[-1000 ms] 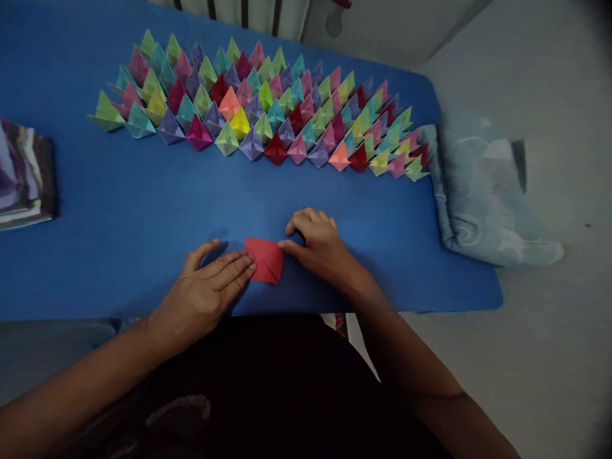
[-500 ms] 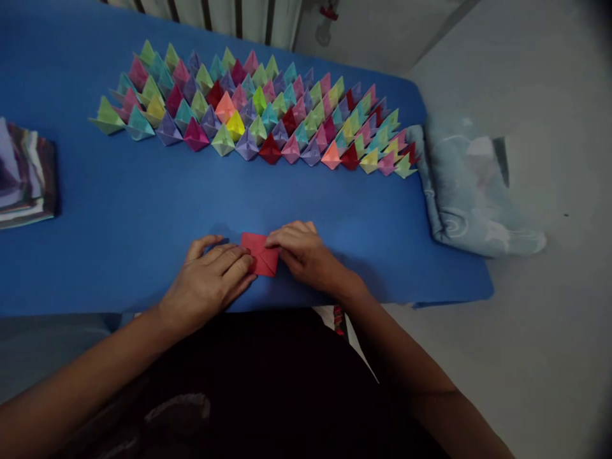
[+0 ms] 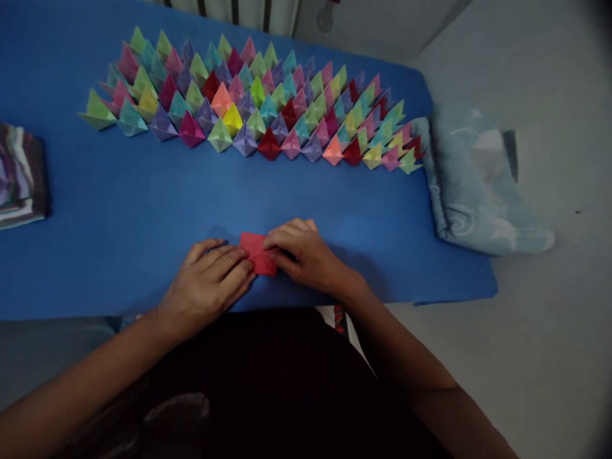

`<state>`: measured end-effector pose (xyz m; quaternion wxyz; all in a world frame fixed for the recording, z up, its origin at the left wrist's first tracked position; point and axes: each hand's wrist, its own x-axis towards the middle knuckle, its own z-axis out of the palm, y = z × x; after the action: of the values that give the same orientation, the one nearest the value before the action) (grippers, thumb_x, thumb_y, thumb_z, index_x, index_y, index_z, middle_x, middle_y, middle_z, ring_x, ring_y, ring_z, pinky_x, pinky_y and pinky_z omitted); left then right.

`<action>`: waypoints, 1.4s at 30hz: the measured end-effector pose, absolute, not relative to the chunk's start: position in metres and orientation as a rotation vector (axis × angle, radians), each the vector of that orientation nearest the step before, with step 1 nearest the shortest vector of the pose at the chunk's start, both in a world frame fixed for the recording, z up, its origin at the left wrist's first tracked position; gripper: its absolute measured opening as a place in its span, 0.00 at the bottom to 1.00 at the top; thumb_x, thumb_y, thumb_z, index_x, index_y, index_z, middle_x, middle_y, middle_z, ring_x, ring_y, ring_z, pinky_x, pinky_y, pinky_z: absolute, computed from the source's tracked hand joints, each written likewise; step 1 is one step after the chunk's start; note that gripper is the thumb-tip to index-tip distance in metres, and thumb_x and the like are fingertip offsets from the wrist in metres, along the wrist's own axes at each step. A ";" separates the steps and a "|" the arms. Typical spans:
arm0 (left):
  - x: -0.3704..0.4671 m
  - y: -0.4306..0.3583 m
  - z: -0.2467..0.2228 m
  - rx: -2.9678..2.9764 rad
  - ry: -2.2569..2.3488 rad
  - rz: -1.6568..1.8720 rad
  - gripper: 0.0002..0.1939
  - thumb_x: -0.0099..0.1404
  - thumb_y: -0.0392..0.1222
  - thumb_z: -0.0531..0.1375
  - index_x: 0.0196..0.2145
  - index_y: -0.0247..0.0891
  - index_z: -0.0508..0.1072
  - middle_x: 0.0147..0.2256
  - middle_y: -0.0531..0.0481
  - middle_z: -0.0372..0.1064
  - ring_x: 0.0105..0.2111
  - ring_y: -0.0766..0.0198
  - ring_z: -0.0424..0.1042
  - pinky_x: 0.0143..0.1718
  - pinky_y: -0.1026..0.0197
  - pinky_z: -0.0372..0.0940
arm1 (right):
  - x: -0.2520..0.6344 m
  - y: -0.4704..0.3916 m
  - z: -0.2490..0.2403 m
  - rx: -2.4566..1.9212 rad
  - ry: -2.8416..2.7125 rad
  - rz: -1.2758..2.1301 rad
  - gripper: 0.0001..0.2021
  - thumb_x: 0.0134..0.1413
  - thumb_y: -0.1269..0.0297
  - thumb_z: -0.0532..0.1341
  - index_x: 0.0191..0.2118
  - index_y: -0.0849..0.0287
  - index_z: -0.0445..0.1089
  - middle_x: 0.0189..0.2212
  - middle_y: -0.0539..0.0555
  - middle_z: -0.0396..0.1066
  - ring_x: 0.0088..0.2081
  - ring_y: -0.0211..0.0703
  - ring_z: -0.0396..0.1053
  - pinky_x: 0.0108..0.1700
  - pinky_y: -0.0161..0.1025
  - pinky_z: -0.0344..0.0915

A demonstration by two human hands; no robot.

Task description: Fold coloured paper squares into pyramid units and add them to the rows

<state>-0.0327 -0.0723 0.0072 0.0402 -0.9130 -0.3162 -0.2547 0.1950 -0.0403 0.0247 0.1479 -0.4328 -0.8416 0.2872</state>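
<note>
A small square of folded red paper (image 3: pixel 259 247) lies on the blue table near its front edge, with crease lines meeting around its middle. My left hand (image 3: pixel 210 277) rests on the paper's left side, fingers stretched out and lying over it. At the right edge, my right hand (image 3: pixel 301 250) pinches the paper between thumb and index finger. Its other fingers are curled and partly hidden. Beyond my hands stand several rows of folded paper boats (image 3: pixel 245 139) in green, pink, purple, blue, yellow and red.
The blue tabletop (image 3: pixel 157 185) stretches between me and the boats. A stack of folded cloth (image 3: pixel 21 175) sits at the left edge. A light blue patterned cloth (image 3: pixel 478 191) lies at the table's right end. A radiator (image 3: pixel 243 13) stands behind the table.
The view has shifted slightly. The paper's right part looks a little lifted or bent at my right thumb, which has moved a little left. My left hand stays on the paper.
</note>
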 end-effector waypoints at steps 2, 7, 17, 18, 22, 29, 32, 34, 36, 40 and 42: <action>-0.033 -0.071 0.008 -2.801 -0.965 -0.784 0.04 0.68 0.34 0.61 0.42 0.34 0.74 0.40 0.43 0.80 0.40 0.55 0.79 0.47 0.48 0.69 | 0.195 -0.040 0.026 -1.232 -2.439 0.835 0.08 0.60 0.71 0.58 0.42 0.54 0.73 0.43 0.50 0.77 0.46 0.44 0.66 0.50 0.44 0.51; -0.033 -0.070 0.009 -2.804 -0.994 -0.783 0.04 0.69 0.33 0.60 0.42 0.35 0.74 0.40 0.44 0.80 0.39 0.57 0.79 0.47 0.50 0.68 | 0.197 -0.040 0.030 -1.230 -2.447 0.885 0.09 0.57 0.70 0.61 0.42 0.54 0.73 0.44 0.50 0.76 0.47 0.45 0.66 0.51 0.44 0.51; -0.036 -0.072 0.007 -2.861 -1.066 -0.819 0.07 0.68 0.35 0.61 0.44 0.32 0.73 0.41 0.42 0.79 0.42 0.55 0.78 0.52 0.49 0.64 | 0.192 -0.044 0.023 -1.236 -2.473 0.740 0.08 0.64 0.65 0.59 0.44 0.51 0.75 0.43 0.51 0.74 0.45 0.44 0.63 0.47 0.45 0.49; -0.036 -0.072 0.007 -2.864 -1.098 -0.796 0.08 0.68 0.37 0.62 0.44 0.33 0.74 0.42 0.42 0.79 0.43 0.54 0.78 0.53 0.47 0.63 | 0.191 -0.044 0.022 -1.248 -2.476 0.714 0.08 0.65 0.65 0.59 0.44 0.51 0.76 0.42 0.51 0.74 0.44 0.45 0.63 0.47 0.45 0.49; -0.036 -0.074 0.007 -2.830 -1.193 -0.737 0.07 0.69 0.41 0.62 0.42 0.36 0.74 0.43 0.43 0.78 0.44 0.52 0.77 0.54 0.45 0.62 | 0.188 -0.047 0.020 -1.288 -2.478 0.666 0.08 0.65 0.66 0.60 0.43 0.51 0.76 0.42 0.51 0.74 0.45 0.45 0.62 0.47 0.45 0.49; -0.035 -0.076 0.008 -2.791 -1.171 -0.752 0.05 0.69 0.40 0.61 0.40 0.36 0.74 0.42 0.44 0.79 0.41 0.54 0.78 0.53 0.45 0.63 | 0.183 -0.047 0.020 -1.349 -2.425 0.687 0.07 0.64 0.65 0.61 0.41 0.51 0.77 0.40 0.50 0.75 0.44 0.45 0.62 0.47 0.45 0.49; -0.035 -0.076 0.009 -2.795 -1.170 -0.782 0.05 0.69 0.39 0.61 0.40 0.35 0.74 0.42 0.43 0.79 0.41 0.54 0.78 0.52 0.45 0.63 | 0.181 -0.047 0.020 -1.375 -2.401 0.697 0.07 0.65 0.64 0.60 0.40 0.51 0.77 0.40 0.50 0.75 0.44 0.44 0.62 0.47 0.45 0.49; -0.034 -0.076 0.009 -2.795 -1.185 -0.802 0.05 0.69 0.38 0.62 0.40 0.34 0.74 0.42 0.44 0.79 0.40 0.55 0.78 0.52 0.45 0.63 | 0.180 -0.047 0.020 -1.389 -2.389 0.710 0.07 0.65 0.64 0.60 0.40 0.51 0.77 0.40 0.50 0.75 0.44 0.44 0.63 0.47 0.45 0.49; -0.034 -0.075 0.009 -2.794 -1.216 -0.813 0.03 0.68 0.36 0.61 0.40 0.35 0.74 0.42 0.44 0.79 0.40 0.55 0.78 0.53 0.45 0.62 | 0.179 -0.047 0.021 -1.409 -2.383 0.716 0.07 0.65 0.64 0.60 0.41 0.51 0.77 0.40 0.50 0.75 0.44 0.44 0.63 0.47 0.45 0.49; -0.034 -0.075 0.006 -2.799 -1.300 -0.859 0.02 0.69 0.35 0.60 0.38 0.36 0.74 0.42 0.44 0.79 0.41 0.55 0.77 0.53 0.46 0.62 | 0.176 -0.047 0.021 -1.451 -2.387 0.699 0.08 0.65 0.63 0.60 0.40 0.52 0.78 0.40 0.51 0.75 0.43 0.45 0.64 0.46 0.45 0.49; -0.034 -0.075 0.005 -2.794 -1.374 -0.872 0.03 0.69 0.36 0.60 0.37 0.37 0.74 0.41 0.45 0.79 0.42 0.54 0.76 0.52 0.46 0.62 | 0.175 -0.047 0.021 -1.462 -2.377 0.689 0.08 0.66 0.62 0.60 0.39 0.52 0.77 0.41 0.50 0.75 0.44 0.44 0.64 0.46 0.45 0.49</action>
<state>-0.0339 -0.0749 0.0050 -0.0458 -0.8632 -0.4245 -0.2694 0.1752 -0.0470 0.0205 0.1331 -0.5041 -0.8196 0.2374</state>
